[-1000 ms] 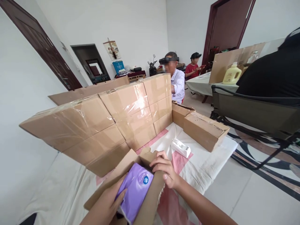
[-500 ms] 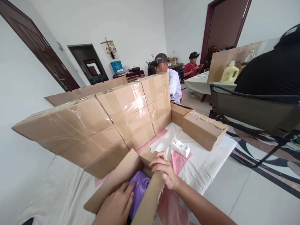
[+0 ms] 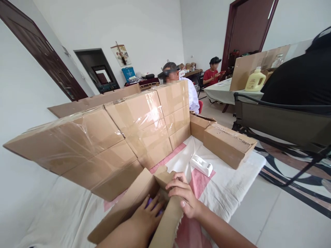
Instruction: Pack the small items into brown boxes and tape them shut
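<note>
An open cardboard box (image 3: 121, 210) sits on the cloth-covered table right in front of me. Down inside it, my left hand (image 3: 148, 216) lies with spread fingers on a shiny purple item (image 3: 151, 204). Most of that item is hidden under the hand and the box walls, so I cannot tell its kind. My right hand (image 3: 182, 194) is wrapped over the box's right wall, near the far corner, with its fingers over the rim and the thumb outside. A white tape dispenser (image 3: 201, 166) lies on the cloth just past my right hand.
Taped cartons (image 3: 139, 120) form a tall wall behind the box. Two more brown boxes (image 3: 227, 144) stand at the table's far right. A person in a white shirt (image 3: 192, 94) sits beyond the cartons. To the right are a chair (image 3: 284, 120) and a yellow jug (image 3: 255, 80).
My left hand has pushed deeper and rightward into the box, its fingers spreading over the purple item, which sits lower and shows less. My right hand keeps its hold on the wall.
</note>
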Available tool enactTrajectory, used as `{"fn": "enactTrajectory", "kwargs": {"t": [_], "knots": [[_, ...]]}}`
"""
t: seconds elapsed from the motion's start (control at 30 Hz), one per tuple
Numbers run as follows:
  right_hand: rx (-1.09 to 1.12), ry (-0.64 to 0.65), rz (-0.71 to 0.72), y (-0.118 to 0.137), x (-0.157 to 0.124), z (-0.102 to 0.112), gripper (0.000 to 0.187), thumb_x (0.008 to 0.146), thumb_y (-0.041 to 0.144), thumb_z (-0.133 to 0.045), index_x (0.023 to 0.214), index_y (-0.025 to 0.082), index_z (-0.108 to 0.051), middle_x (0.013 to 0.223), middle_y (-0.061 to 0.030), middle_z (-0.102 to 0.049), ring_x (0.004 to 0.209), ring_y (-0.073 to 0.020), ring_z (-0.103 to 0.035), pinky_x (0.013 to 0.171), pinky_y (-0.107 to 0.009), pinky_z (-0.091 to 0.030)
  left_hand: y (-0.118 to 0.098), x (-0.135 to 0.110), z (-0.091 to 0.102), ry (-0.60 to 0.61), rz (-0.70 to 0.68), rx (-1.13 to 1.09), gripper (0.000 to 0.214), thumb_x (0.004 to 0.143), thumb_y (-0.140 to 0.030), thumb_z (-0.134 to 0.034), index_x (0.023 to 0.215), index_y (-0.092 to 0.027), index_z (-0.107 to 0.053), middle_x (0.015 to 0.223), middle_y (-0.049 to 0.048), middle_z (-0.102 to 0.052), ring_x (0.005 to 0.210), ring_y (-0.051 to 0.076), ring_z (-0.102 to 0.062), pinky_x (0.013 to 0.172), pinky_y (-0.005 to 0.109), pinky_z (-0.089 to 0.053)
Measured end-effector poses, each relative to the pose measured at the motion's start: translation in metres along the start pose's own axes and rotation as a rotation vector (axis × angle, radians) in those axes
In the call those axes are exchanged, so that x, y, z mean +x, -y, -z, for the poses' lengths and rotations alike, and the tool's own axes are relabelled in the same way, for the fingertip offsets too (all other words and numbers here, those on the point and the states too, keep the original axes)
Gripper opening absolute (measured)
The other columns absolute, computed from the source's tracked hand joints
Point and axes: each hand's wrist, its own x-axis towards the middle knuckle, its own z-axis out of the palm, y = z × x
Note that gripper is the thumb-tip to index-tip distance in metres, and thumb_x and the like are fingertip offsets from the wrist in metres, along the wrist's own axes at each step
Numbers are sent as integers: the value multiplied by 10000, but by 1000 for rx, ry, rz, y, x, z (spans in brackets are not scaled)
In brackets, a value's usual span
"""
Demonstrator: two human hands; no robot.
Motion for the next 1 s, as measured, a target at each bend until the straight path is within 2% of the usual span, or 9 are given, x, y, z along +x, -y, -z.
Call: {"fn": "enactTrajectory", "kwargs": {"t": [0.1,0.17,0.37,0.47,0.6,0.73,0.87,0.93,1.0], "knots": [[-1,16,11,-1,0,1,623,1020,697,-272,950,234,-682,1028,-114,-712,1028,-298,-525,927,-521,-444,-2,14,-12,66,111,31,615,895,-412,-676,1481,-233,-616,1537,210,-566,1475,473,-452,1204,698,-328],[-3,24,17,-2,1,2,618,1017,694,-279,945,233,-683,1023,-115,-712,1019,-297,-519,923,-521,-444,-8,12,-10,54,113,43,564,919,-369,-639,1458,-200,-632,1485,232,-597,1418,477,-506,1178,701,-355],[-40,-4,20,0,1,0,569,1025,652,-289,938,222,-652,1027,-108,-717,991,-279,-517,917,-520,-434,-20,-26,28,-120,-22,139,531,941,-215,-564,1471,-216,-545,1345,157,-661,1236,324,-608,1126,521,-433],[-75,5,54,0,0,-4,545,1012,639,-304,957,215,-641,1023,-108,-721,951,-267,-527,912,-522,-423,-14,-37,29,-169,-37,184,612,873,-109,-534,1476,-207,-518,1351,121,-665,1233,297,-607,1132,497,-418],[-86,6,53,-1,-3,-5,527,1003,621,-299,961,219,-637,1027,-113,-718,959,-280,-528,918,-534,-405,-8,-38,15,-245,-77,159,753,743,-94,-583,1483,-224,-518,1355,84,-673,1194,295,-619,1153,515,-394],[-119,35,-2,-2,-10,-5,506,973,626,-342,972,226,-652,1029,-119,-696,1003,-308,-508,940,-557,-409,-3,-38,15,-360,-98,180,798,760,-79,-568,1533,-255,-484,1347,59,-685,1218,282,-615,1159,505,-411],[-151,-58,10,-4,-20,-7,490,932,618,-443,1128,239,-685,1195,-133,-609,1124,-345,-517,1005,-591,-410,7,-66,15,-602,-28,182,704,891,-190,-626,1568,-301,-467,1471,43,-631,1363,265,-561,1164,415,-452],[-165,-159,-40,-6,-23,-6,618,915,683,-473,1358,273,-611,1384,-147,-504,1282,-396,-482,1069,-626,-383,11,-91,-3,-821,97,115,619,927,-287,-672,1527,-322,-525,1453,53,-644,1329,274,-602,1127,410,-496],[-101,-168,-119,-9,-22,-2,845,893,796,-460,1580,308,-394,1533,-162,-396,1409,-427,-417,1108,-642,-377,9,-114,-35,-1063,261,-79,495,939,-340,-666,1431,-352,-613,1320,50,-709,1210,277,-677,1050,427,-555]]}}
